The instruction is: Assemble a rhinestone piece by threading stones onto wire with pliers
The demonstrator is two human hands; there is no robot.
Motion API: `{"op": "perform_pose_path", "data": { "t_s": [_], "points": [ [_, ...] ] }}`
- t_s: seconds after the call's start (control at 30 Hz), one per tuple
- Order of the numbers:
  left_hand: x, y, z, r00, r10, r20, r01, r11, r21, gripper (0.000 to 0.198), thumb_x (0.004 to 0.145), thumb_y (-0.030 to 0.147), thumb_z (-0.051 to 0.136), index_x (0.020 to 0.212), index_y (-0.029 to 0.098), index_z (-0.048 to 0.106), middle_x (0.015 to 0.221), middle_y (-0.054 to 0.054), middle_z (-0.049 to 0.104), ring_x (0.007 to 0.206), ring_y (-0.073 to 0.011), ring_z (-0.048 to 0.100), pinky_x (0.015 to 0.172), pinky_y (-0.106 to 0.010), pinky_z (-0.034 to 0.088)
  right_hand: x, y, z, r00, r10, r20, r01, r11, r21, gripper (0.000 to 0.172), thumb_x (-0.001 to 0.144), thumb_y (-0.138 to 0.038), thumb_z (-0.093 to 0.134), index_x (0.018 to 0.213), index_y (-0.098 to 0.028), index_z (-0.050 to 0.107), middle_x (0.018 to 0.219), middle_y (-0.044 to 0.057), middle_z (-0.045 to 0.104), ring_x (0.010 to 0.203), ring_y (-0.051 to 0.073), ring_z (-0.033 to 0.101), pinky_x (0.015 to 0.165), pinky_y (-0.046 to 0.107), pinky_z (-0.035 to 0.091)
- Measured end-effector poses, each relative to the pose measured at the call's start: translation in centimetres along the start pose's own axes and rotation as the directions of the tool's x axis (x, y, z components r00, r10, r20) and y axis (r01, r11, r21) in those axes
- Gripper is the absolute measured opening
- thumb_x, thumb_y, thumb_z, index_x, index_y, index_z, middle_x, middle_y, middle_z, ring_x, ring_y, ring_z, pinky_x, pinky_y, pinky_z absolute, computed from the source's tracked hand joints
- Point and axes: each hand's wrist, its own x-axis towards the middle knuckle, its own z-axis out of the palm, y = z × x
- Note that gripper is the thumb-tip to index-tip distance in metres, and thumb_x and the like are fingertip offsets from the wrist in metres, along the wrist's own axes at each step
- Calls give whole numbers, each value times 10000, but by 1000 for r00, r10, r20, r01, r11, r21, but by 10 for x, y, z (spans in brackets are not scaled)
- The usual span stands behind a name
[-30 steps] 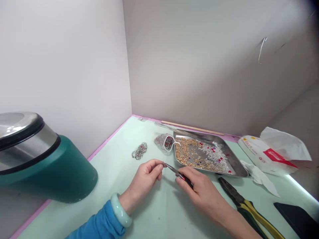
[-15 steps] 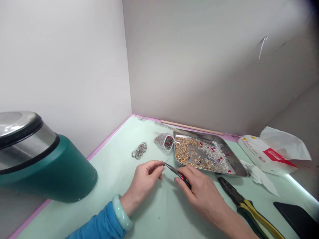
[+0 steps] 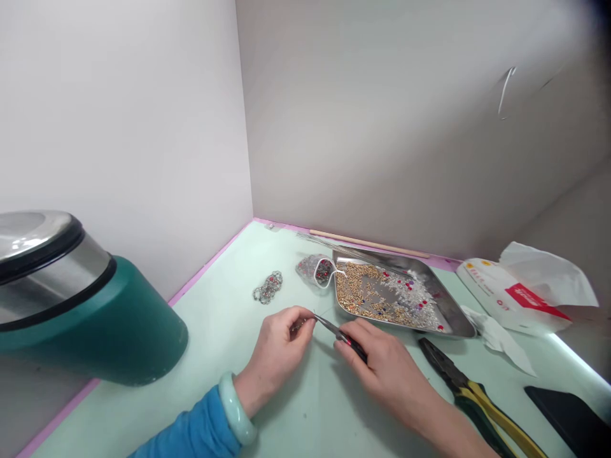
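Low over the pale green table, my left hand (image 3: pixel 279 346) is closed in a pinch on a thin wire (image 3: pixel 314 312). Most of that small piece is hidden by the thumb and fingers. My right hand (image 3: pixel 384 366) grips slim needle-nose pliers (image 3: pixel 341 334) with dark handles. The tips of these pliers meet the wire right at my left fingertips. Beyond my left hand lies a small coiled heap of beaded chain (image 3: pixel 268 287). A clear bag (image 3: pixel 311 270) of dark and red bits rests on its side near the metal tray (image 3: pixel 461 321).
Gold, clear and red beads (image 3: pixel 367 296) fill much of the tray. Large yellow-green pliers (image 3: pixel 470 388) lie at the right, near a black flat object (image 3: pixel 568 413) and a tissue pack (image 3: pixel 506 299). A big green flask (image 3: pixel 119 324) stands left. A wooden stick (image 3: pixel 367 242) lies along the wall.
My left fingers have curled a little more around the wire, and the pliers' tips have shifted slightly. The view has moved a touch; other things stay put.
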Motion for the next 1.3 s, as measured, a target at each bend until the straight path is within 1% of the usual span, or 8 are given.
{"op": "perform_pose_path", "data": {
  "t_s": [0.2, 0.27, 0.43, 0.53, 0.67, 0.9, 1.1, 1.3],
  "points": [
    [0, -2, 0, 1000, 15, -4, -15, 1000, 8, 230, 838, 300, 477, 838, 170, 667, 696, -14, 641, 600, -124, 503, 560, -225, 372, -1, -6, -10, 995, 71, 64, -81, 982, 172, 305, 920, -415, 391, 751, -190, 509, 730, 2, 519, 683, 144, 479, 611, 259, 341],
    [0, -3, 0, 1000, 17, -13, -17, 1000, 2, 228, 840, 302, 477, 847, 172, 664, 709, -16, 646, 611, -127, 515, 565, -225, 376, -1, -5, -11, 983, 99, 152, -143, 939, 313, 353, 920, -452, 377, 719, -185, 489, 674, -12, 492, 637, 125, 461, 574, 240, 344],
    [-2, -2, 0, 999, 20, -47, -19, 1000, 10, 216, 831, 302, 494, 864, 175, 666, 674, -10, 636, 572, -123, 499, 540, -222, 370, -3, -3, -11, 902, 127, 413, -378, 698, 608, 365, 908, -474, 374, 795, -167, 537, 667, -9, 490, 565, 104, 467, 420, 189, 349],
    [-2, -1, -2, 997, 18, -74, -16, 1000, 25, 210, 827, 296, 504, 879, 175, 668, 659, -10, 633, 568, -126, 505, 542, -224, 377, -4, -6, -12, 886, 78, 458, -413, 585, 698, 340, 901, -447, 403, 819, -153, 554, 699, 3, 520, 560, 97, 495, 429, 186, 383],
    [-2, 1, -2, 995, 53, -79, -50, 998, 37, 191, 828, 274, 515, 891, 175, 665, 715, -27, 665, 603, -136, 552, 570, -229, 406, -5, -11, -10, 871, -2, 492, -458, 364, 811, 366, 888, -479, 408, 870, -147, 561, 710, 21, 553, 576, 118, 546, 469, 216, 451],
    [-6, 2, 0, 985, 151, -87, -144, 986, 84, 169, 832, 213, 511, 912, 181, 656, 774, -37, 684, 659, -145, 590, 595, -230, 426, -2, -7, -1, 852, -73, 518, -513, 86, 854, 377, 891, -470, 412, 907, -128, 569, 699, 44, 580, 568, 146, 591, 470, 267, 506],
    [-7, 1, 0, 983, 172, -67, -161, 977, 138, 165, 843, 200, 498, 921, 175, 643, 814, -45, 686, 700, -150, 599, 621, -235, 433, -1, -5, -1, 841, -96, 532, -530, 53, 847, 360, 887, -459, 420, 909, -130, 566, 690, 36, 574, 530, 132, 582, 441, 251, 502],
    [-7, 0, 1, 977, 208, -45, -199, 968, 151, 172, 854, 211, 486, 927, 189, 641, 812, -39, 680, 695, -150, 595, 620, -241, 430, 0, -4, 1, 849, -67, 523, -517, 95, 851, 351, 868, -478, 446, 880, -147, 563, 627, -6, 510, 440, 80, 481, 338, 162, 404]
  ]
}}
